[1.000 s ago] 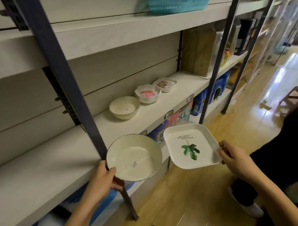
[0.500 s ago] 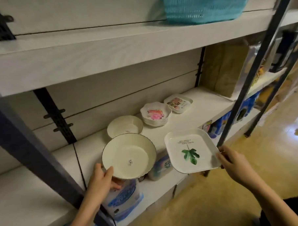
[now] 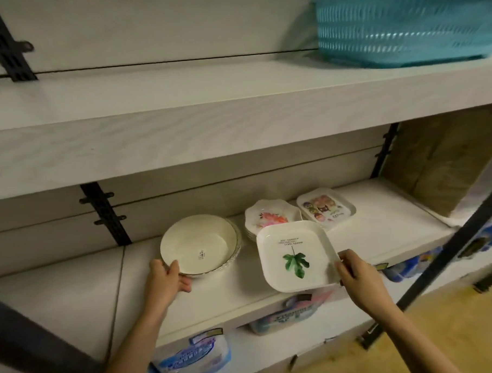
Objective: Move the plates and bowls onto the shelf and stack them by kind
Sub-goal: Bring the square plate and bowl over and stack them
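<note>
Centre-left: cream bowl (image 3: 198,244) gripped at near rim by left hand (image 3: 166,283). Centre: square leaf plate (image 3: 293,254) pinched at right edge by right hand (image 3: 356,277), above the shelf (image 3: 381,208).

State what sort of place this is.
Probably a shop aisle or stockroom: long white shelf boards on black slotted metal uprights, wrapped blue-and-white paper-goods packs stocked below, and a small printed sticker still inside the round cream bowl.
</note>
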`<state>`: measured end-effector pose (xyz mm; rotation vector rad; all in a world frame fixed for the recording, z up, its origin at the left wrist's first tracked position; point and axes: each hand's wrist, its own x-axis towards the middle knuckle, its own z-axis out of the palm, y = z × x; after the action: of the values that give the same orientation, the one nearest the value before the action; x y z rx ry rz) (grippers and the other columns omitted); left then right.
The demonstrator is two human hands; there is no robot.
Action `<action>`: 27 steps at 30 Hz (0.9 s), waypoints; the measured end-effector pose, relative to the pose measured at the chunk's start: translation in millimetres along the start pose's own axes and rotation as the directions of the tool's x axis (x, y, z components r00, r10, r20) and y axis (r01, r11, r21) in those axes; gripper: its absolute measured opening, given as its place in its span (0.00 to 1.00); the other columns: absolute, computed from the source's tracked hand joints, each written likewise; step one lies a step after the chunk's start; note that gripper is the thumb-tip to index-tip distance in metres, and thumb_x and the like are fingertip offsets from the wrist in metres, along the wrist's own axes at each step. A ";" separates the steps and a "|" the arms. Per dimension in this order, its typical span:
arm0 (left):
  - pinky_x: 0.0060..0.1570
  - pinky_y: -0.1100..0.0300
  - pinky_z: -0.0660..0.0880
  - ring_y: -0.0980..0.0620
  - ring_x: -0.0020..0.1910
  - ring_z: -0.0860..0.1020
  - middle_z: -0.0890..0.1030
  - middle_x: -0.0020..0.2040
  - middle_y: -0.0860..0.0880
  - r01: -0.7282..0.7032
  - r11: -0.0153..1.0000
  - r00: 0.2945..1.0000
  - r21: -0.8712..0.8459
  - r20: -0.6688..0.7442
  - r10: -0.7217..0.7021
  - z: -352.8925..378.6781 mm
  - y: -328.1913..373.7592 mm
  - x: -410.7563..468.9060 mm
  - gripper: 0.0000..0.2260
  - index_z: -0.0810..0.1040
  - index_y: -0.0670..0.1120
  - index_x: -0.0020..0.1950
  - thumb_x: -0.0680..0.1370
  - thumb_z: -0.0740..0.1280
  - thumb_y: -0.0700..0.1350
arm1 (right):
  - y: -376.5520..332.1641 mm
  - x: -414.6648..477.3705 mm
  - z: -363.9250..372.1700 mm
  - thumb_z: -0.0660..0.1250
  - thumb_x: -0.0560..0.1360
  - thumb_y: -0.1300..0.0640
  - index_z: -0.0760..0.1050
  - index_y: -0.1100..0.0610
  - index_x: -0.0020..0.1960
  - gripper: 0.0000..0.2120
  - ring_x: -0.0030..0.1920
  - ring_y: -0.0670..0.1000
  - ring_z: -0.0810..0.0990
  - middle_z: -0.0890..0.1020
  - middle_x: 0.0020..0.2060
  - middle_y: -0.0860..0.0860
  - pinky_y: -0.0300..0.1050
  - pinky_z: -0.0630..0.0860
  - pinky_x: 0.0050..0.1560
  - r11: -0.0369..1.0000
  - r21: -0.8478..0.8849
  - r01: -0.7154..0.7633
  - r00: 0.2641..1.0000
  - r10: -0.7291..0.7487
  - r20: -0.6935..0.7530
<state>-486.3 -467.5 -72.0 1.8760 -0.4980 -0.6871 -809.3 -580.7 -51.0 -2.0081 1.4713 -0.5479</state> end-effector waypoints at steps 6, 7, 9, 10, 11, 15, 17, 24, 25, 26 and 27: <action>0.15 0.68 0.70 0.55 0.12 0.72 0.75 0.28 0.39 0.053 0.998 0.997 0.027 -0.060 -0.051 19.6 -1.0 24.1 0.15 0.66 0.27 0.55 0.79 0.60 0.40 | 10.1 25.0 -7.6 0.57 0.79 0.55 0.71 0.54 0.50 0.05 0.42 0.52 0.80 0.80 0.41 0.51 0.53 0.78 0.47 0.999 -0.011 0.041 0.997 -0.040 0.073; 0.17 0.66 0.71 0.55 0.12 0.72 0.75 0.28 0.40 0.043 0.998 0.997 0.048 -0.069 -0.040 21.5 2.0 26.5 0.14 0.67 0.29 0.53 0.79 0.61 0.41 | 12.5 28.8 -7.7 0.57 0.79 0.55 0.71 0.53 0.50 0.05 0.42 0.53 0.80 0.80 0.42 0.51 0.54 0.78 0.47 0.999 -0.013 0.047 0.996 -0.046 0.079; 0.26 0.60 0.73 0.53 0.14 0.74 0.76 0.30 0.42 0.029 0.983 0.996 0.180 -0.086 -0.014 23.7 10.9 25.6 0.12 0.67 0.36 0.48 0.77 0.64 0.45 | 16.7 35.8 -7.0 0.58 0.79 0.55 0.71 0.54 0.50 0.04 0.42 0.53 0.80 0.80 0.41 0.52 0.55 0.78 0.48 0.999 -0.021 0.047 0.996 -0.045 0.080; 0.32 0.57 0.74 0.50 0.18 0.76 0.77 0.31 0.43 0.033 0.959 0.995 0.280 -0.103 -0.005 24.1 14.7 23.5 0.13 0.65 0.39 0.48 0.77 0.65 0.47 | 18.4 39.0 -6.7 0.58 0.79 0.55 0.71 0.54 0.50 0.05 0.42 0.54 0.80 0.80 0.41 0.52 0.56 0.78 0.47 0.999 -0.024 0.046 0.996 -0.044 0.075; 0.36 0.55 0.75 0.45 0.24 0.79 0.78 0.33 0.41 0.033 0.927 0.992 0.374 -0.124 0.015 24.0 16.2 21.8 0.16 0.63 0.39 0.50 0.76 0.66 0.48 | 20.3 42.3 -6.7 0.57 0.79 0.55 0.72 0.56 0.51 0.06 0.42 0.55 0.80 0.80 0.41 0.53 0.56 0.77 0.47 0.999 -0.028 0.040 0.997 -0.038 0.069; 0.43 0.50 0.73 0.35 0.50 0.78 0.79 0.51 0.36 -0.047 0.757 0.983 0.652 -0.105 0.152 22.7 17.2 18.6 0.21 0.65 0.37 0.60 0.75 0.66 0.50 | 32.2 55.0 -9.5 0.57 0.79 0.56 0.73 0.58 0.52 0.08 0.42 0.57 0.79 0.81 0.41 0.55 0.56 0.77 0.47 0.999 -0.036 0.014 0.999 -0.012 0.039; 0.46 0.51 0.74 0.38 0.52 0.78 0.80 0.53 0.39 -0.126 0.645 0.982 0.753 0.002 0.190 25.7 24.3 17.3 0.17 0.70 0.40 0.59 0.76 0.64 0.50 | 40.8 62.1 -13.5 0.57 0.79 0.56 0.73 0.58 0.52 0.08 0.42 0.57 0.79 0.81 0.42 0.55 0.57 0.77 0.48 0.999 -0.035 0.000 1.000 0.001 0.030; 0.39 0.58 0.66 0.47 0.45 0.78 0.79 0.41 0.50 -0.304 0.385 0.939 0.871 0.206 0.275 50.9 62.7 1.5 0.11 0.72 0.49 0.40 0.78 0.59 0.54 | 73.1 111.8 -50.7 0.56 0.80 0.56 0.72 0.58 0.55 0.10 0.42 0.55 0.79 0.80 0.43 0.54 0.49 0.76 0.45 0.998 -0.054 -0.023 0.999 0.024 0.022; 0.39 0.58 0.66 0.47 0.45 0.78 0.79 0.40 0.50 -0.308 0.395 0.940 0.866 0.213 0.265 56.1 66.5 1.4 0.12 0.73 0.48 0.40 0.77 0.60 0.54 | 78.1 123.3 -55.5 0.56 0.80 0.56 0.72 0.59 0.56 0.10 0.42 0.55 0.78 0.79 0.43 0.54 0.47 0.74 0.44 0.998 -0.053 -0.021 1.000 0.022 0.019; 0.40 0.58 0.67 0.48 0.45 0.78 0.80 0.41 0.51 -0.304 0.411 0.944 0.860 0.214 0.251 61.3 69.6 1.2 0.12 0.75 0.48 0.41 0.77 0.60 0.54 | 82.4 135.1 -60.0 0.56 0.80 0.56 0.72 0.60 0.56 0.11 0.42 0.55 0.78 0.79 0.42 0.54 0.46 0.73 0.42 0.999 -0.049 -0.022 1.000 0.023 0.020; 0.42 0.58 0.69 0.49 0.46 0.78 0.80 0.43 0.51 -0.294 0.425 0.948 0.856 0.204 0.246 67.3 72.3 0.1 0.12 0.76 0.47 0.43 0.77 0.61 0.54 | 87.2 147.6 -64.1 0.55 0.80 0.57 0.72 0.61 0.56 0.11 0.42 0.55 0.77 0.78 0.42 0.55 0.44 0.71 0.40 0.999 -0.047 -0.027 0.999 0.028 0.025</action>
<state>-532.8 -541.4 -25.8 2.6457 -1.3744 -0.2143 -866.7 -754.0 -63.3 -2.0198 1.5067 -0.4786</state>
